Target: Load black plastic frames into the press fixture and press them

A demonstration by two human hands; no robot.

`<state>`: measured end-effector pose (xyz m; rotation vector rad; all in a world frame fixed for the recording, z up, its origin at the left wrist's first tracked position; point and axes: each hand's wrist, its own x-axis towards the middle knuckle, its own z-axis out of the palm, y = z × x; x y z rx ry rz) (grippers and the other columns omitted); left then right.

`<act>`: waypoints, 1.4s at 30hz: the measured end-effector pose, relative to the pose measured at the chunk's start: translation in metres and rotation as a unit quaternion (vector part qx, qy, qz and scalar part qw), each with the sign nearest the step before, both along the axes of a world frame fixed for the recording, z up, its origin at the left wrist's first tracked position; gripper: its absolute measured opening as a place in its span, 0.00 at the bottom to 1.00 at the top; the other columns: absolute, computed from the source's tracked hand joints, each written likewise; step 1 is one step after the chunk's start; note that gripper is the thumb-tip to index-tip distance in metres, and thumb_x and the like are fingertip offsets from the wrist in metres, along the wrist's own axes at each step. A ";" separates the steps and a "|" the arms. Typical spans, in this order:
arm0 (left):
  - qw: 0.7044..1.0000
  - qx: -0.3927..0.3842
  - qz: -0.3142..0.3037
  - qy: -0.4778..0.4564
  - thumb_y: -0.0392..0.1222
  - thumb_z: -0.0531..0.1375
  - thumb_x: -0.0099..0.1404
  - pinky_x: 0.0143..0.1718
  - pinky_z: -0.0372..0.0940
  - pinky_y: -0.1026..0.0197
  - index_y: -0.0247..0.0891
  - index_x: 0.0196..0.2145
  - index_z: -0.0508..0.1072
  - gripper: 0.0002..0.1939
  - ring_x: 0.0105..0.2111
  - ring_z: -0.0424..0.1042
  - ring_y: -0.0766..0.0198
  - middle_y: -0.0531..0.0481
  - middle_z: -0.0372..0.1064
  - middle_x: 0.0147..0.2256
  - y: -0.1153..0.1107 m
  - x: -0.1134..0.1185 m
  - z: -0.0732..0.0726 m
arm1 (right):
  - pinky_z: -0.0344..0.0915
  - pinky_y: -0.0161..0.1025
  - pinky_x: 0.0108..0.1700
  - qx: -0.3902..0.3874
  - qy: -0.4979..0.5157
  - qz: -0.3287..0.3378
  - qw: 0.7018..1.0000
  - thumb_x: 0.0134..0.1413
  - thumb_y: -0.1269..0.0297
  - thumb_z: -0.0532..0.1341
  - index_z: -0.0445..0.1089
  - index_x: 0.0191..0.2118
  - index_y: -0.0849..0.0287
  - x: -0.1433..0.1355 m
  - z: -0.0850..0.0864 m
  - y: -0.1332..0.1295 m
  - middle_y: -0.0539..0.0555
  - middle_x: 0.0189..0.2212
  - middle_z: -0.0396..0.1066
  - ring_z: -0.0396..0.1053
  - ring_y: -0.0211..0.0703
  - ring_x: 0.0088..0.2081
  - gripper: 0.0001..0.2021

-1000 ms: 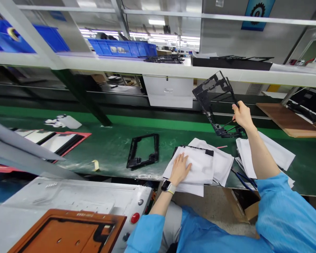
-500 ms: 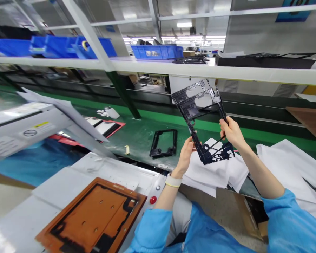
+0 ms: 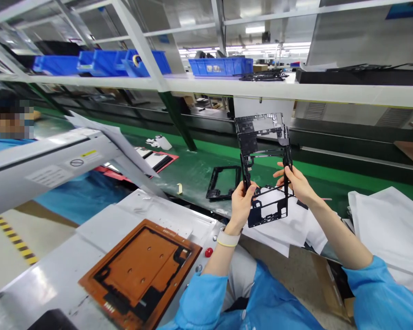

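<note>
Both hands hold up a thin black plastic frame (image 3: pixel 249 143) with cut-outs and cross bars, tilted above the bench. My left hand (image 3: pixel 241 205) grips its lower left side, thumb on the near face. On the right edge, my right hand (image 3: pixel 296 182) is closed with the thumb in front, some fingers showing behind. A second, smaller black frame (image 3: pixel 211 188) lies on the green bench just left of the held one. White sheets (image 3: pixel 296 229) lie beneath my hands.
To the left, an orange-brown fixture plate (image 3: pixel 151 261) sits on a white machine with a red button (image 3: pixel 209 252). A shelf (image 3: pixel 206 85) carrying blue bins (image 3: pixel 220 67) runs across the back. At far left, part of another person (image 3: pixel 7 126) shows.
The black frame has turned to a more upright angle, and my left hand has shifted its grip along the side. My view has swung left, bringing another person into sight.
</note>
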<state>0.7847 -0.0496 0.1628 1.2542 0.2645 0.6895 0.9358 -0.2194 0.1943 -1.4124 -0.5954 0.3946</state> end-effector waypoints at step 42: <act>0.987 -0.119 0.090 -0.062 0.68 0.82 0.56 0.13 0.48 0.70 0.39 0.39 0.76 0.34 0.20 0.60 0.69 0.62 0.53 0.21 0.042 -0.073 0.049 | 0.74 0.44 0.59 -0.114 -0.609 -0.212 0.756 0.83 0.53 0.62 0.72 0.47 0.59 0.131 0.244 0.078 0.55 0.43 0.83 0.82 0.49 0.54 0.14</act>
